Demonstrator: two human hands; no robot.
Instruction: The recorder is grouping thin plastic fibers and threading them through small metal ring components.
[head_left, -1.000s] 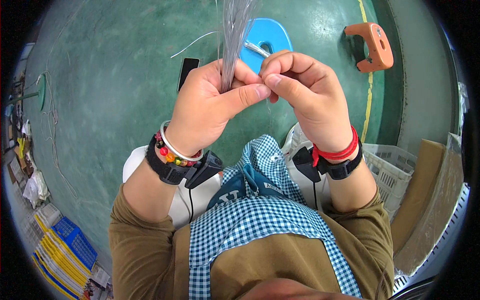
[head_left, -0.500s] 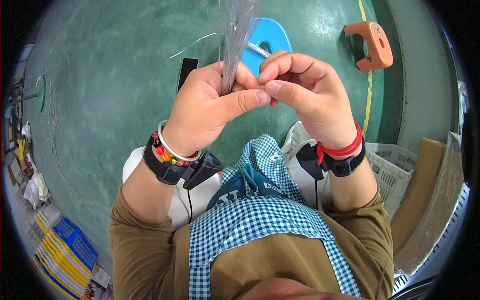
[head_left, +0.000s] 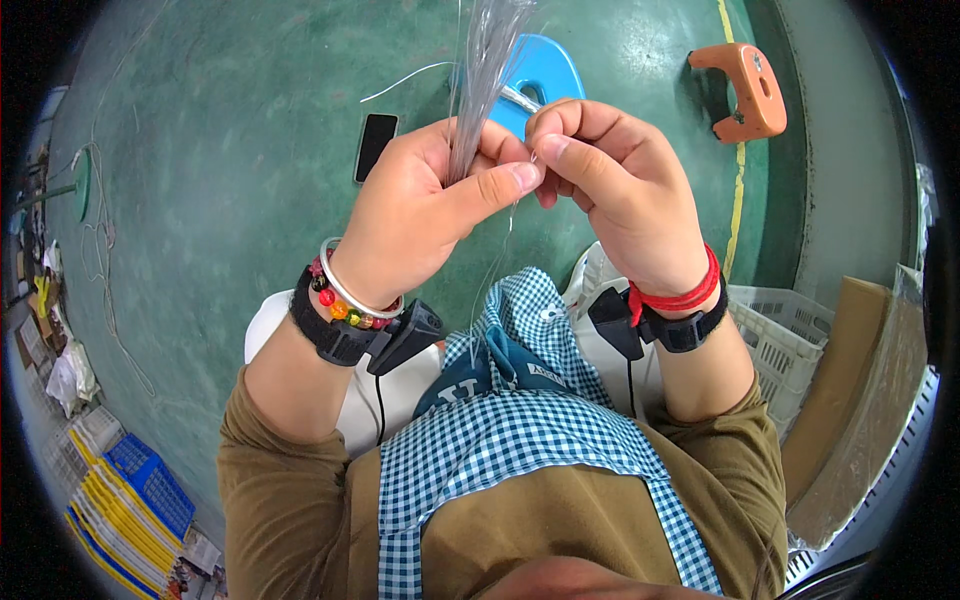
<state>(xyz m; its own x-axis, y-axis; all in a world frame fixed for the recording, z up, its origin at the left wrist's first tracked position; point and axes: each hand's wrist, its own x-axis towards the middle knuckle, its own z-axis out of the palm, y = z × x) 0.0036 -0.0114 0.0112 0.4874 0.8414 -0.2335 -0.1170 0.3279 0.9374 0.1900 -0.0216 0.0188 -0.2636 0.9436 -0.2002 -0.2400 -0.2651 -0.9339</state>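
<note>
My left hand is closed round a bundle of clear plastic strands, whose upper ends fan out away from me. Its thumb and forefinger also meet at a thin clear strand, which hangs down toward my lap. Close beside it, my right hand pinches a small loop of that strand between thumb and forefinger. The fingertips of both hands almost touch. Just beyond them stands a blue stool with a shiny silvery bundle lying on it.
A dark phone lies on the green floor left of the stool. At the far right is an orange stool. A white plastic crate and a cardboard piece stand by my right elbow; blue and yellow crates sit at lower left.
The bundle's top has swung a little to the right. A thin strand now hangs below my fingers toward my lap, and my right thumb has shifted slightly upward.
</note>
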